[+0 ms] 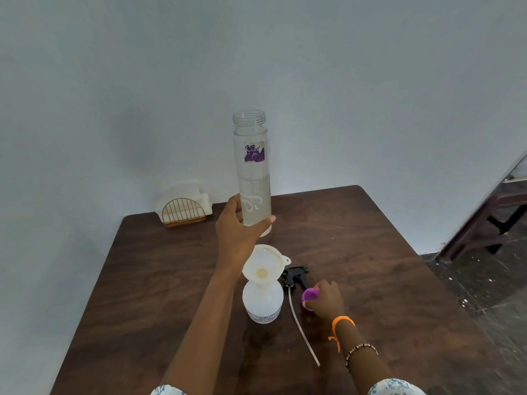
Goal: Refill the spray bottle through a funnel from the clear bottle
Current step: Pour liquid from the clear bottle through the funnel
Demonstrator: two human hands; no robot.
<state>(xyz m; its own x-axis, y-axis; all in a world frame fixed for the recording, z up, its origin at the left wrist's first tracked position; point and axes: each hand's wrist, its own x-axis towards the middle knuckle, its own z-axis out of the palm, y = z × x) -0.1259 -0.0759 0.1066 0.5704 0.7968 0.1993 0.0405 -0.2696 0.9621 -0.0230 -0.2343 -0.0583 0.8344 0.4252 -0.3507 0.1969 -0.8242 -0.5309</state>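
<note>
My left hand (238, 228) grips the base of a tall clear bottle (252, 166), held upright above the table, uncapped and about half full of clear liquid, with a purple label near its top. Below it stands the white spray bottle (263, 300) with a white funnel (263, 265) seated in its neck. My right hand (328, 299) rests on the table to the right, closed on a purple cap (310, 297). The black spray head (295, 276) with its long dip tube (302, 329) lies on the table between the spray bottle and my right hand.
A dark wooden table (171, 295) carries everything. A gold wire napkin holder (184, 208) with white napkins stands at its far left corner against the pale wall. Dark furniture (490, 220) and a speckled floor lie off to the right.
</note>
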